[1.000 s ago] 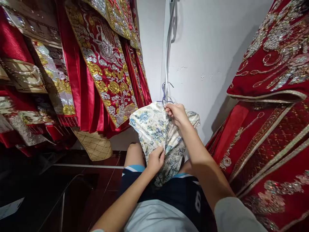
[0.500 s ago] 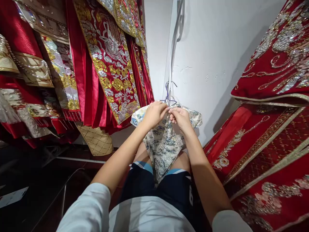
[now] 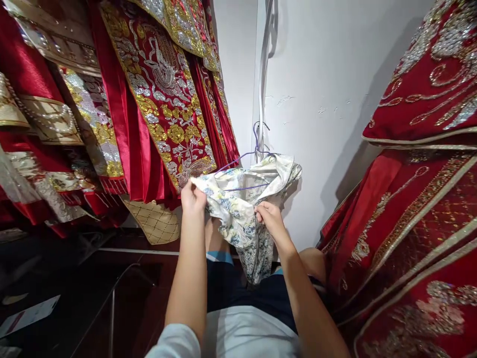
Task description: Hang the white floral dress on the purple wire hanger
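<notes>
A short-sleeved floral garment point(image 3: 238, 211), white with blue and yellow print, hangs in front of my knees; whether it is a dress or a top I cannot tell. Its neck opening is spread wide, and a thin purple hanger point(image 3: 257, 141) shows through it. Out at the left shoulder end, my left hand point(image 3: 194, 198) is closed on the cloth. My right hand point(image 3: 269, 218) pinches the opening's front edge, near a dark seam running down the garment. The hanger's hook is up by a white strip on the wall.
Red embroidered gowns point(image 3: 167, 104) with gold and silver work hang at the left. More red beaded garments point(image 3: 421, 199) crowd the right side. A pale wall point(image 3: 313, 64) stands ahead. At lower left is a dark surface with a printed card point(image 3: 30, 315).
My hands were together at the garment's neck; now they are apart, the left moved out left, the right lower. The neck opening has spread, baring more of the hanger.
</notes>
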Demonstrator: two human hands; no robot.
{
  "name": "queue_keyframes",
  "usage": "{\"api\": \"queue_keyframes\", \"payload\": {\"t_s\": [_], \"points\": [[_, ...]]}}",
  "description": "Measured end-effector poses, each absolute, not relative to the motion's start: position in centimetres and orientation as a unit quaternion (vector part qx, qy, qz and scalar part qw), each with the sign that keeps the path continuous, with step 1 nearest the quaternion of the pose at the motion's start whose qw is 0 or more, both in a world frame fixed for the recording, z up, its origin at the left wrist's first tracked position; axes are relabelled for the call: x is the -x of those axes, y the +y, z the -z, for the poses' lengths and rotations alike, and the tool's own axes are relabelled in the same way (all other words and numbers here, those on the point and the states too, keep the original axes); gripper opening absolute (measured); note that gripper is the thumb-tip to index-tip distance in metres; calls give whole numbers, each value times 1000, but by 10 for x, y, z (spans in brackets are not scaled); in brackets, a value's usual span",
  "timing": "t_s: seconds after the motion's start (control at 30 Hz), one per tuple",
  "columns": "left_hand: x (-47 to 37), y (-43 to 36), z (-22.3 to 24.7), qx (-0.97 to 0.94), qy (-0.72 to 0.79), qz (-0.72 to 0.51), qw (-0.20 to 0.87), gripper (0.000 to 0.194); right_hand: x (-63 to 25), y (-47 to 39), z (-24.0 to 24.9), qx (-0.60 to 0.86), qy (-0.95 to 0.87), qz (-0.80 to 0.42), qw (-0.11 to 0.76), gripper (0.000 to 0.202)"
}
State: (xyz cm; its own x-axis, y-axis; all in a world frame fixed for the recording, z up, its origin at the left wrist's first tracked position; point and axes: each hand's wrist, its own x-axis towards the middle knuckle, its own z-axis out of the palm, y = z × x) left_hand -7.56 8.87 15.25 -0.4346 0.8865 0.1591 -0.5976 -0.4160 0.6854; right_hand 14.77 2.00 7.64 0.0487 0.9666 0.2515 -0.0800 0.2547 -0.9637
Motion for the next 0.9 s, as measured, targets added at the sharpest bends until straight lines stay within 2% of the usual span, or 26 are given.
{"api": "queue_keyframes", "payload": {"t_s": [0.17,0.27,0.33,0.47,0.53,0.67,0.77,0.9], "points": [[61,56,-86,-167,338,-768,518,28,-149,-1,-60,443,-512,-483,555,18],[36,37,-57,-165,360,-759,517,19,-163,-13,-59,467,-536,-505,490,17],[19,30,-49,-195,360,-757,510,13,-177,-19,-60,481,-561,-520,428,16],[-7,17,-58,-296,331,-737,510,21,-200,-26,-56,504,-588,-545,321,14],[-17,6,-70,-389,321,-717,482,24,-204,-27,-52,515,-585,-531,331,21],[-35,-24,-94,-594,323,-626,388,26,-196,-28,-50,457,-611,-493,417,43],[-45,-43,-106,-698,293,-547,357,25,-181,-32,-58,364,-641,-524,428,43],[-42,-47,-109,-735,302,-526,305,22,-171,-38,-69,378,-563,-583,446,33]]}}
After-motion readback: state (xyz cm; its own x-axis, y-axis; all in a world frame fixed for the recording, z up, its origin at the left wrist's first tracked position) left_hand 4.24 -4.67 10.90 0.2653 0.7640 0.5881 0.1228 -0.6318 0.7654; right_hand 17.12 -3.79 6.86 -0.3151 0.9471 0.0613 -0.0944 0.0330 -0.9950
